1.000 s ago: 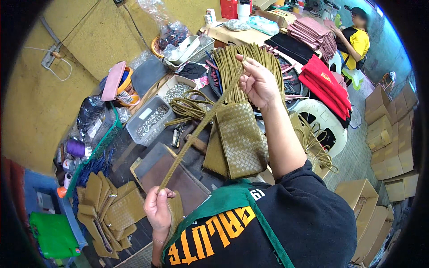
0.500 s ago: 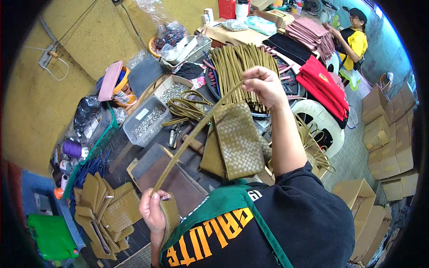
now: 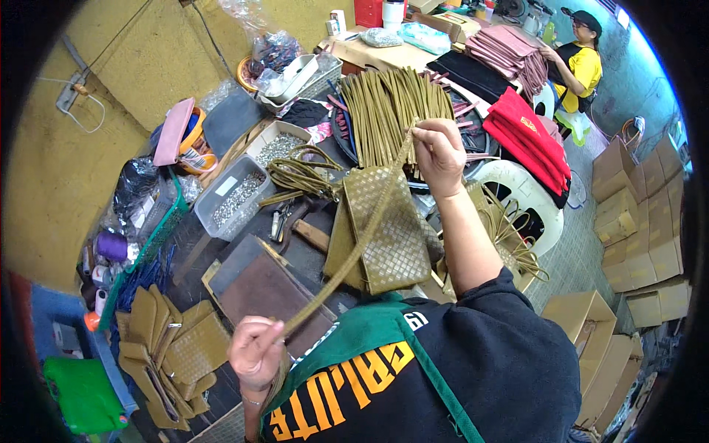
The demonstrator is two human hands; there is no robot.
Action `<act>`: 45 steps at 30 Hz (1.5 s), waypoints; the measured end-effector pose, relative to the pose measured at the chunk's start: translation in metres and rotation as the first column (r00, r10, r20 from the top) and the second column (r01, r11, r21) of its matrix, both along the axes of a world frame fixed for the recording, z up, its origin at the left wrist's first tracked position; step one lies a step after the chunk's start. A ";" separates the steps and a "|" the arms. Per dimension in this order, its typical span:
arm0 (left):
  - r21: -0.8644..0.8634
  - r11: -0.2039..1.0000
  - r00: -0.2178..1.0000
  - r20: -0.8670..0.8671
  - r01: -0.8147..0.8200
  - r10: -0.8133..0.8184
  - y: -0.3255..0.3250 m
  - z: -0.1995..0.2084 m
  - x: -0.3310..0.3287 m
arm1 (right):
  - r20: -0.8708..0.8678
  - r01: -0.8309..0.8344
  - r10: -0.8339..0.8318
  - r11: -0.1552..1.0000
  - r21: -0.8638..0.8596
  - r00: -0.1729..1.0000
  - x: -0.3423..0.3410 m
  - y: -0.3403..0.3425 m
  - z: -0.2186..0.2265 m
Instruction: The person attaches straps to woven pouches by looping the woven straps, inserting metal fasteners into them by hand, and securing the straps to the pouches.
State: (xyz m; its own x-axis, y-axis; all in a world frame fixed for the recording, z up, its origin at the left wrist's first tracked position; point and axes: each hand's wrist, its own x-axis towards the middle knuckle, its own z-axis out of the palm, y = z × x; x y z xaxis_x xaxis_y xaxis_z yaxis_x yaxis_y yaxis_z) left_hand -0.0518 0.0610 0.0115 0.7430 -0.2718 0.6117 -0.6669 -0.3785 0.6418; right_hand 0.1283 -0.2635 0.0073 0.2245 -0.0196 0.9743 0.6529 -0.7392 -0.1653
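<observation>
1. The person's left hand [image 3: 257, 353] sits low, close to the body, clenched on one end of a long olive woven strap [image 3: 347, 258].
2. The right hand [image 3: 439, 151] is raised further out over the worktop [image 3: 310, 255], its fingers pinched on the strap's other end, so both grips are closed on the same piece.
3. The strap runs taut on a diagonal between the two hands, crossing in front of a woven olive pouch [image 3: 388, 229] that lies on the worktop below it. Whether strap and pouch touch cannot be told.
4. By its look the strap is light, narrow and flexible. It holds a straight line only because it is pulled from both ends, and would likely sag or twist if one end were let go.
5. Its plaited surface probably gives good friction, so a fingertip pinch near each end seems enough. Holding it mid-length would leave the ends to flop.
6. Behind the right hand lies a bundle of similar straps [image 3: 391, 111], fanned out side by side.
7. A clear tray of small metal fittings [image 3: 236, 193] sits to the left, with a loose coil of cords [image 3: 299, 173] just beside it.
8. Flat olive pouch pieces [image 3: 166, 340] are stacked near the left hand.
9. Another person in a yellow shirt [image 3: 576, 63] sits well apart at the far end.
</observation>
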 end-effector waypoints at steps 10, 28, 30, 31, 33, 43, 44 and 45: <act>0.093 0.995 0.999 0.022 0.043 -0.046 -0.008 0.008 -0.002 | -0.004 0.031 -0.031 0.997 0.067 1.000 -0.004 0.008 0.001; -0.444 0.811 0.774 -0.633 -0.382 0.018 -0.012 -0.007 0.011 | -0.274 -0.050 0.949 0.269 0.962 -0.153 0.021 0.026 -0.022; -0.333 0.901 0.790 -0.613 -0.279 0.018 -0.006 -0.004 0.008 | -0.222 -0.012 0.953 0.225 0.974 -0.204 -0.022 0.076 -0.020; -0.201 0.966 0.803 -0.597 -0.162 0.010 -0.001 -0.002 0.005 | -0.125 0.028 0.960 0.136 0.990 -0.251 -0.040 0.096 -0.022; -0.140 0.978 0.781 -0.623 -0.156 0.036 0.005 0.005 0.003 | -0.087 0.113 0.940 0.131 0.985 -0.330 -0.066 0.125 -0.014; -0.440 0.815 0.789 -0.613 -0.378 0.035 -0.010 -0.004 0.008 | -0.046 0.154 0.895 0.127 0.980 -0.444 -0.097 0.158 -0.012; -0.412 0.835 0.815 -0.575 -0.363 0.071 -0.010 -0.004 0.008 | -0.046 0.154 0.898 0.125 0.980 -0.438 -0.095 0.158 -0.011; -0.383 0.855 0.839 -0.534 -0.350 0.104 -0.011 -0.004 0.009 | -0.056 0.130 0.884 0.131 0.983 -0.465 -0.093 0.158 -0.010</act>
